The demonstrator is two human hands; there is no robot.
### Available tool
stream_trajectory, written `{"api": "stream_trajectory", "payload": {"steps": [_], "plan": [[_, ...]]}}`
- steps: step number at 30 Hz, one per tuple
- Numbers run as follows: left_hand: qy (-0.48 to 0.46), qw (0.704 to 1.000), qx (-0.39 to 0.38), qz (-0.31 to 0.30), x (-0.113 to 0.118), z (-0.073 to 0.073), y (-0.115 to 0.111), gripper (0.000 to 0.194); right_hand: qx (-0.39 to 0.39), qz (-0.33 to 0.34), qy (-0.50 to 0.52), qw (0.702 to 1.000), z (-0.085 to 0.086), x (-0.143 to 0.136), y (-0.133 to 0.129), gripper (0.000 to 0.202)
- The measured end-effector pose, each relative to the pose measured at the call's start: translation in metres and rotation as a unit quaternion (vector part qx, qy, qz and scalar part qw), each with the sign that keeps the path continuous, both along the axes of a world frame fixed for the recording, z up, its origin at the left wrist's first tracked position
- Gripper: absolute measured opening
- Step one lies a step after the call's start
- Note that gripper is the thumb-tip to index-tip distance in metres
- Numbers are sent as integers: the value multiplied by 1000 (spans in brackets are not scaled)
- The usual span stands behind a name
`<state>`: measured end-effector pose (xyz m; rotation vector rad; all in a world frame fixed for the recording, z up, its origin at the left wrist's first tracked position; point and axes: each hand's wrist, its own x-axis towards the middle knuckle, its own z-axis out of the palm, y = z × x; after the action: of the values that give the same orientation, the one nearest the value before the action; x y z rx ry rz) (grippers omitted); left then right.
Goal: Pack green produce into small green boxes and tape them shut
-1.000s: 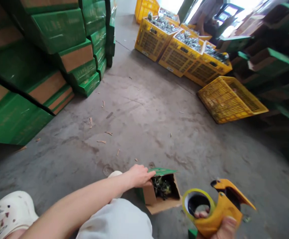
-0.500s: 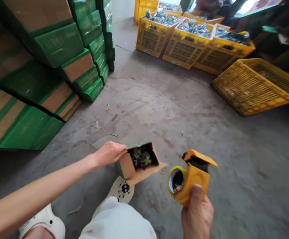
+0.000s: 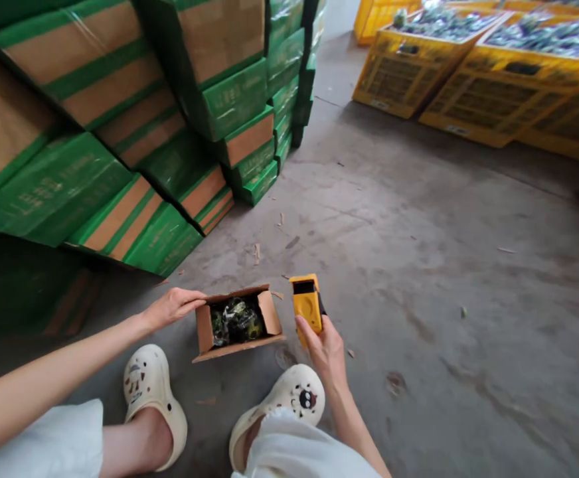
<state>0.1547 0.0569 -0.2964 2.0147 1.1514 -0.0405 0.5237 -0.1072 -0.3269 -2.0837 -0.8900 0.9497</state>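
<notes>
On the floor in front of my feet stands a small open cardboard box (image 3: 204,332), its flaps spread. Inside it lie dark green pieces in clear plastic bags (image 3: 238,320); I cannot tell their exact kind. My left hand (image 3: 174,307) pinches the box's upper left corner between thumb and fingers. At the box's right side, my right hand (image 3: 327,345) grips a yellow tape dispenser (image 3: 307,307), thumb across its near face. The roll of tape is hidden from this angle.
Stacks of green and brown cartons (image 3: 237,99) rise on the left. Yellow crates (image 3: 394,76) heaped with plastic-wrapped goods stand at the back right. My white clogs (image 3: 302,392) are close behind the box. Scraps of cardboard (image 3: 257,252) lie on the concrete floor (image 3: 409,265).
The view has swung left. The box has turned and its right flap now stands up. My right hand has brought the tape dispenser close to the box and rotated it. My left hand keeps its hold.
</notes>
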Motion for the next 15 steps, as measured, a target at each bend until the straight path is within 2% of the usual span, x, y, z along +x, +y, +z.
{"api": "stream_trajectory", "payload": {"steps": [2,4,6,7,8,11,15], "plan": [[-32,995,-38,92,-15,-19,-4,51,-28,45,-47,997,-5,-18,10,57],[-84,977,-84,177,-24,-34,-16,77,-49,78,-76,993,-7,-30,19,52],[-106,954,-146,238,-26,-43,-32,106,-68,107,-100,987,-6,-36,30,49],[-104,944,-177,260,-24,-47,-40,112,-81,122,-109,983,-4,-37,37,48],[-99,933,-205,278,-20,-49,-47,112,-95,138,-115,979,-2,-38,43,49],[-83,901,-261,336,-3,-56,-60,96,-129,179,-95,971,4,-42,59,54],[-79,859,-309,400,17,-61,-57,85,-165,190,-96,963,9,-55,64,58]]}}
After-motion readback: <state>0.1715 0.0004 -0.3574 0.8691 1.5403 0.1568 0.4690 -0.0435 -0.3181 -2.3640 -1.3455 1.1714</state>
